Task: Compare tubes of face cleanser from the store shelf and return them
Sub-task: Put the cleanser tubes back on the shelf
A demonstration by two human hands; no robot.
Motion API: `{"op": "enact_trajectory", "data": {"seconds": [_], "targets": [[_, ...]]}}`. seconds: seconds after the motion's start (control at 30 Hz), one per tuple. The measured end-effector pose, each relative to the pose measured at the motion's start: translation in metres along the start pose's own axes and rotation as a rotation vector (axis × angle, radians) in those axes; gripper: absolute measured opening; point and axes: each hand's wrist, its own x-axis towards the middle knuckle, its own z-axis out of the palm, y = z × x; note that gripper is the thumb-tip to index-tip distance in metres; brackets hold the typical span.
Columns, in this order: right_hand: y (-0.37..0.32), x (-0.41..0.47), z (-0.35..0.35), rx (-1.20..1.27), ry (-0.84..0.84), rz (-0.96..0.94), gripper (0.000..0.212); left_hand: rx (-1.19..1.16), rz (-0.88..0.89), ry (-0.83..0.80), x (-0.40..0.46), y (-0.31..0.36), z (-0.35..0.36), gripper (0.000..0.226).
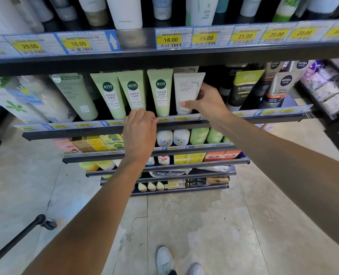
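A white cleanser tube (186, 90) stands cap-down on the middle shelf (244, 119), to the right of three pale green tubes (160, 90). My right hand (206, 102) grips the white tube, thumb across its front and fingers round its right side. My left hand (139, 133) hangs in front of the shelf's price rail, just below the green tubes, with its fingers curled; it holds nothing that I can see.
More tubes fill the upper shelf (164, 54) behind yellow price tags. Dark men's cleanser tubes (244, 88) stand right of the white tube. Lower shelves (156, 153) carry boxes and bottles. A black wheeled bar (41, 221) crosses the tiled floor at lower left.
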Motion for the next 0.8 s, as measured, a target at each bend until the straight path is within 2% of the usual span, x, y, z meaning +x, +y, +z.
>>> {"op": "enact_trajectory", "data": {"seconds": [0.17, 0.57, 0.8], "targets": [[-0.0022, 0.0017, 0.0035, -0.045, -0.005, -0.015, 0.057, 0.006, -0.006, -0.010, 0.0000, -0.0008, 0.0002, 0.012], [-0.0018, 0.0007, -0.0043, -0.108, 0.004, -0.018, 0.051, 0.012, -0.037, -0.036, 0.0005, 0.0015, -0.0013, 0.014], [0.0031, 0.0033, -0.0039, -0.145, 0.023, 0.000, 0.061, 0.029, -0.044, -0.051, 0.0007, 0.0011, -0.0018, 0.015]]}}
